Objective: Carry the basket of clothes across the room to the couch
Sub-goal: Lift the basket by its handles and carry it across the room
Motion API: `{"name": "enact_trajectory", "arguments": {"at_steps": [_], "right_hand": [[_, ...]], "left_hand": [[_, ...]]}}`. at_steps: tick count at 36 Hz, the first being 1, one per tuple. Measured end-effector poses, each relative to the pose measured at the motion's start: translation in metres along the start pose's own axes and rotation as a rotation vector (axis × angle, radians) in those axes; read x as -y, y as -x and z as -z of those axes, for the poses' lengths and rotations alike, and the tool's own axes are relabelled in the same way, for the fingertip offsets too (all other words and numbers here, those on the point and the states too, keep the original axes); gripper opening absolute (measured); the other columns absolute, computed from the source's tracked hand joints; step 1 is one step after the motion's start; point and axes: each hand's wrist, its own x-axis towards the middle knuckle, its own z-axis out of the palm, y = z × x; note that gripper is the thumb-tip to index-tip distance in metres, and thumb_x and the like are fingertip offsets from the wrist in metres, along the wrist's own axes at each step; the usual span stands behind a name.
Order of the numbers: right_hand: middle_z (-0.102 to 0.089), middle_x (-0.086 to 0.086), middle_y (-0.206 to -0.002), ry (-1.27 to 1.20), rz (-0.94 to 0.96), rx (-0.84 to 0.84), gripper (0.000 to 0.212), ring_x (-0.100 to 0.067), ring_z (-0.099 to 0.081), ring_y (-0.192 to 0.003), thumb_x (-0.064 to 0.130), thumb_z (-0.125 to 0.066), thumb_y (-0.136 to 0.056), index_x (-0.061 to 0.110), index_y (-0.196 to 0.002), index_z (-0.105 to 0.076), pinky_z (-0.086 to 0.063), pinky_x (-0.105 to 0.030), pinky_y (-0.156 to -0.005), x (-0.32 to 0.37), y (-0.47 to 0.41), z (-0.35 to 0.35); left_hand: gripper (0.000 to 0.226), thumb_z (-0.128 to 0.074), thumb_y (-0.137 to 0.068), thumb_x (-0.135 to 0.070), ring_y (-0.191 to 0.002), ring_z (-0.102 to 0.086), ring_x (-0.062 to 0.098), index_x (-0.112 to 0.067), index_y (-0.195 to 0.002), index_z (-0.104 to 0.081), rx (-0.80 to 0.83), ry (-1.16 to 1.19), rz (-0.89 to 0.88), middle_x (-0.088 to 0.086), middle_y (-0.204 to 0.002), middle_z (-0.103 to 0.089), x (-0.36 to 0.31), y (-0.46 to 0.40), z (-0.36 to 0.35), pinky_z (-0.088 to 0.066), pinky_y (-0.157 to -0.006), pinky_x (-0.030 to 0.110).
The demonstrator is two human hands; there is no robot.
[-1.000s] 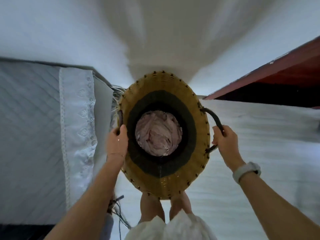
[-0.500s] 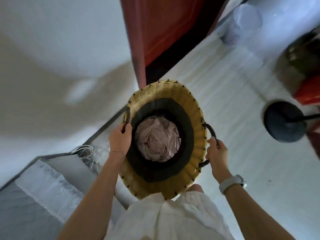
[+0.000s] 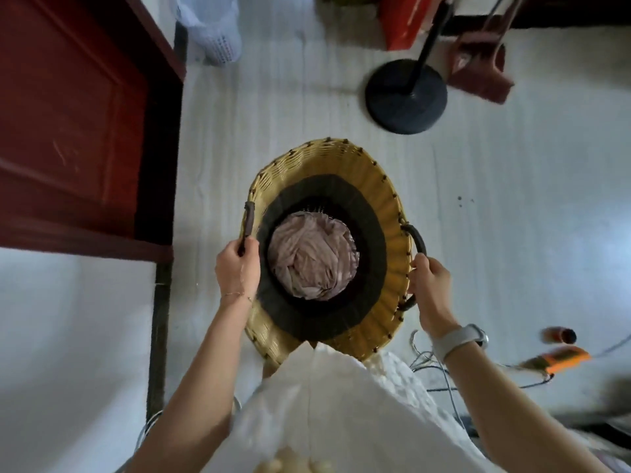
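Observation:
I hold a round woven basket in front of me, above a pale floor. Its rim is yellow wicker with a dark inner band. Crumpled pinkish clothes lie at its bottom. My left hand is closed around the dark handle on the basket's left side. My right hand, with a grey watch on the wrist, grips the dark loop handle on the right side. No couch is in view.
A red door stands at the left. A black round stand base with a pole sits ahead right, a reddish dustpan beside it. A white mesh bin is ahead. Cables and an orange device lie at lower right.
The view has swung right, from the bed and wall toward the open floor. The red door now sits at the left, the stand base ahead. Both hands keep their hold on the handles.

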Motion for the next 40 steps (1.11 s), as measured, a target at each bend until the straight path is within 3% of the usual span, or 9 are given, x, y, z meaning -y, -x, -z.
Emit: {"name": "enact_trajectory", "arguments": {"at_steps": [2,10,15,19,22,25,30,35,40], "right_hand": [[-0.043,-0.011,-0.075,-0.045,-0.020,-0.059,0.030,-0.026,-0.039,-0.069,0.027,-0.036,-0.089,0.002,-0.082,-0.051,-0.034,-0.035,-0.060,-0.004,-0.012,0.027],[-0.044,-0.011,-0.072,-0.209,-0.140,-0.347,0.035,-0.024,-0.040,-0.069,0.029,-0.039,-0.089,-0.001,-0.077,-0.052,-0.033,-0.036,-0.063,-0.029,-0.043,0.127],[-0.040,-0.009,-0.070,-0.342,-0.200,-0.546,0.025,-0.023,-0.036,-0.068,0.027,-0.040,-0.087,0.010,-0.071,-0.048,-0.030,-0.036,-0.063,-0.034,-0.050,0.172],[-0.034,-0.004,-0.062,-0.424,-0.225,-0.665,0.024,-0.022,-0.033,-0.065,0.029,-0.042,-0.084,0.017,-0.064,-0.043,-0.027,-0.037,-0.061,-0.034,-0.059,0.204],[-0.031,-0.001,-0.059,-0.471,-0.235,-0.754,0.029,-0.020,-0.031,-0.061,0.029,-0.042,-0.085,0.020,-0.058,-0.038,-0.025,-0.037,-0.058,-0.027,-0.073,0.225],[-0.031,-0.002,-0.059,-0.469,-0.206,-0.840,0.031,-0.022,-0.030,-0.061,0.032,-0.040,-0.087,0.018,-0.059,-0.037,-0.024,-0.035,-0.056,-0.018,-0.092,0.241],[-0.034,-0.001,-0.058,-0.506,-0.236,-1.006,0.032,-0.018,-0.033,-0.057,0.031,-0.039,-0.090,0.016,-0.062,-0.043,-0.026,-0.032,-0.053,0.008,-0.124,0.262],[-0.036,-0.001,-0.056,-0.571,-0.270,-1.105,0.029,-0.010,-0.033,-0.049,0.028,-0.039,-0.092,0.011,-0.071,-0.050,-0.026,-0.022,-0.043,0.035,-0.154,0.294],[-0.042,-0.003,-0.059,-0.602,-0.304,-1.139,0.033,-0.020,-0.039,-0.059,0.034,-0.040,-0.089,0.010,-0.072,-0.056,-0.034,-0.036,-0.060,0.049,-0.180,0.342]], "left_hand": [[0.035,-0.044,-0.092,-0.025,-0.089,-0.061,0.039,0.002,-0.098,-0.065,0.022,0.004,-0.031,0.017,-0.086,-0.062,-0.027,0.007,-0.031,-0.037,-0.065,0.023],[0.036,-0.045,-0.092,-0.024,-0.081,-0.055,0.031,0.007,-0.095,-0.063,0.227,-0.121,-0.188,0.027,-0.103,-0.066,-0.116,0.048,-0.146,-0.040,-0.071,0.032],[0.034,-0.046,-0.092,-0.023,-0.057,-0.040,0.010,0.006,-0.093,-0.063,0.420,-0.164,-0.299,0.031,-0.106,-0.064,-0.159,0.075,-0.198,-0.044,-0.070,0.042],[0.034,-0.046,-0.092,-0.024,-0.062,-0.044,0.012,0.004,-0.096,-0.065,0.544,-0.162,-0.364,0.022,-0.091,-0.063,-0.187,0.087,-0.238,-0.038,-0.066,0.029],[0.030,-0.047,-0.091,-0.024,-0.068,-0.046,0.017,0.000,-0.090,-0.065,0.617,-0.160,-0.380,0.008,-0.080,-0.055,-0.212,0.090,-0.269,-0.039,-0.066,0.029],[0.026,-0.047,-0.090,-0.025,-0.064,-0.042,0.017,-0.006,-0.076,-0.058,0.680,-0.182,-0.405,0.004,-0.068,-0.049,-0.239,0.088,-0.301,-0.036,-0.069,0.030],[0.027,-0.045,-0.091,-0.025,-0.061,-0.041,0.015,-0.005,-0.075,-0.056,0.793,-0.224,-0.472,0.001,-0.063,-0.046,-0.294,0.081,-0.351,-0.036,-0.068,0.029],[0.038,-0.045,-0.091,-0.025,-0.055,-0.037,0.012,-0.017,-0.054,-0.043,0.859,-0.247,-0.596,-0.001,-0.057,-0.041,-0.354,0.087,-0.392,-0.030,-0.051,0.025],[0.036,-0.047,-0.090,-0.029,-0.056,-0.041,0.011,-0.017,-0.056,-0.048,0.945,-0.217,-0.673,-0.002,-0.057,-0.045,-0.408,0.109,-0.438,-0.032,-0.055,0.027]]}}
